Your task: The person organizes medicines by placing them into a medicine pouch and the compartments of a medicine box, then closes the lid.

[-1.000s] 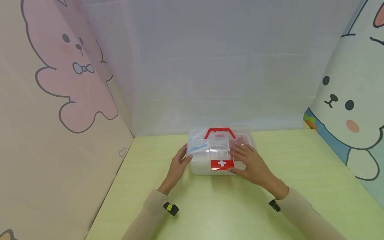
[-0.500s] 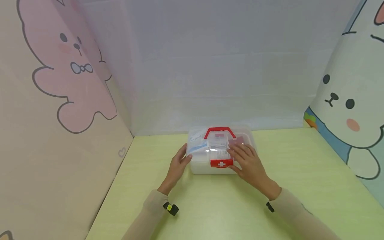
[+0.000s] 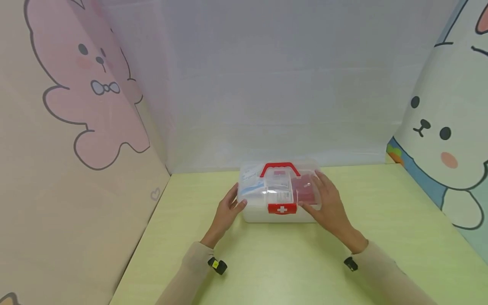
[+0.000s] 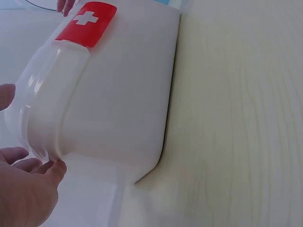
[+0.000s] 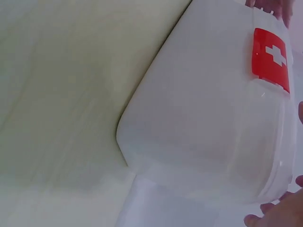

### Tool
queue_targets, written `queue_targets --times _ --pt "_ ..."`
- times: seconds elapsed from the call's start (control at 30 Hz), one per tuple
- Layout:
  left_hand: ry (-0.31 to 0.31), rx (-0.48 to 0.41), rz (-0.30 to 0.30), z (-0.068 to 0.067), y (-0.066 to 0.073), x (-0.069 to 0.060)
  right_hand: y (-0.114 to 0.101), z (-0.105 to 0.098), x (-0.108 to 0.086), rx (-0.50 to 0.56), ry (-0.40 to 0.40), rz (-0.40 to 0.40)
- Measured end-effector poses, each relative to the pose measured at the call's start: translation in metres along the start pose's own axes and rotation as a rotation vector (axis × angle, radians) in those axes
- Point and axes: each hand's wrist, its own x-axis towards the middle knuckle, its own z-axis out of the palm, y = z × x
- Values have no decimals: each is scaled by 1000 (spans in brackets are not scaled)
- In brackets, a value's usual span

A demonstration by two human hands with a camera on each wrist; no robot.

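Observation:
A translucent white first-aid box (image 3: 253, 214) with a red carry handle (image 3: 280, 164) stands upright on the table. Through its clear lid show a blue-and-white packet (image 3: 251, 180) and a red item (image 3: 304, 190). On its front sits a red latch (image 3: 282, 208) with a white cross. My left hand (image 3: 225, 216) grips the left end, thumb at the front corner; its fingertips touch the lid rim in the left wrist view. At the right end, my right hand (image 3: 333, 212) holds the lid, thumb beside the latch and fingers along the right side.
A pale yellow-green table (image 3: 274, 262) lies beneath the box. Close behind it hangs a whitish sheet (image 3: 282, 93). Cartoon-printed walls stand at the left (image 3: 95, 127) and right (image 3: 438, 161).
My right hand has moved from the latch and lid front out to the box's right end, uncovering the red item. My left hand and the box stay in place; the latch's angle has shifted slightly.

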Motion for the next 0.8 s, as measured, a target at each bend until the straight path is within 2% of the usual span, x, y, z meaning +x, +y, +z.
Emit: queue_targets --times 0.17,0.3,0.5,0.7,0.8 --pt "5 69 32 1 -1 -2 7 -11 -4 181 -92 225" --pt "7 91 45 1 -3 -1 11 -15 -8 201 -134 308" --pt "4 114 27 6 -6 2 18 -21 -11 196 -177 336" --pt "21 105 51 9 -2 1 19 -25 -10 171 -177 337" --pt "56 168 84 9 4 -2 16 -28 -9 116 -155 311"
